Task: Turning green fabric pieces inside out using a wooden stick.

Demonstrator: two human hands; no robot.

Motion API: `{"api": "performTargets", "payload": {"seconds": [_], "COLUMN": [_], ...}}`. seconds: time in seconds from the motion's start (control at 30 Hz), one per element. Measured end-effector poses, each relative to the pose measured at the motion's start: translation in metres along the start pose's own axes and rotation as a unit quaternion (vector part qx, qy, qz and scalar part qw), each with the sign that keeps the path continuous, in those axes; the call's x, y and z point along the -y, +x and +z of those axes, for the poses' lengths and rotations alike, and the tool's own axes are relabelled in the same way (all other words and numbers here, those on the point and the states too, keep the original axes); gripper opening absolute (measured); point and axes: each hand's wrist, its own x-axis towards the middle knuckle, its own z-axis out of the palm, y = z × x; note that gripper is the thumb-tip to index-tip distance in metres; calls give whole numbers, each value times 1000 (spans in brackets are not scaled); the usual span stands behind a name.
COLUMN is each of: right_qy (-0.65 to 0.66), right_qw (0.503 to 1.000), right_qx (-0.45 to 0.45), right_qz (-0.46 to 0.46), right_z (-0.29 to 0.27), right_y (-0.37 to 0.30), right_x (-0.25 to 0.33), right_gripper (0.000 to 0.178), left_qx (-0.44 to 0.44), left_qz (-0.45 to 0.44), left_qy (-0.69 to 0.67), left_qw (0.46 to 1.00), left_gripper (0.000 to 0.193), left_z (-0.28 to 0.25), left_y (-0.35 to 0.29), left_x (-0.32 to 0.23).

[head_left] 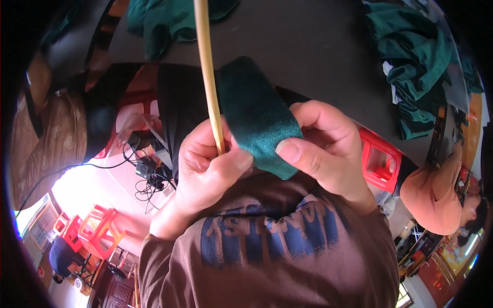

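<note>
Between my two hands is a piece of dark green velvet fabric (257,118), a short wide strip standing up and tilted away from me. My left hand (208,164) is closed, thumb pressed on the fabric's lower left edge. The same hand grips a thin pale wooden stick (206,66), which rises past the fabric's left side to the top of the view. My right hand (328,149) pinches the lower right edge, thumb on the near face and fingers behind. The stick's lower end is hidden in my left hand. Whether the velvet is folded or a sewn tube, I cannot tell.
A dark grey table (308,46) lies beyond my hands. More green velvet (416,51) is heaped at its right, with another pile (169,20) at the far left. Red plastic stools (380,159) and tangled black cables (149,169) stand nearby. People sit on both sides.
</note>
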Motion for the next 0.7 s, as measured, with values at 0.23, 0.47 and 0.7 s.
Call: {"api": "performTargets", "payload": {"seconds": [0.23,0.47,0.7], "right_qy": [-349,-495,-417], "right_qw": [891,801,861], "right_qx": [-66,-17,36], "right_qz": [-284,-335,-288], "right_z": [-4,-1,-4], "right_y": [4,2,1], "right_x": [-3,-2,2], "right_gripper": [19,32,26], "left_qx": [-5,48,38], "left_qz": [122,30,-5], "left_qy": [67,40,31], "left_qw": [990,998,999], "left_gripper": [11,17,15], "left_z": [-2,10,4], "left_y": [0,0,2], "left_x": [3,-4,-3]}}
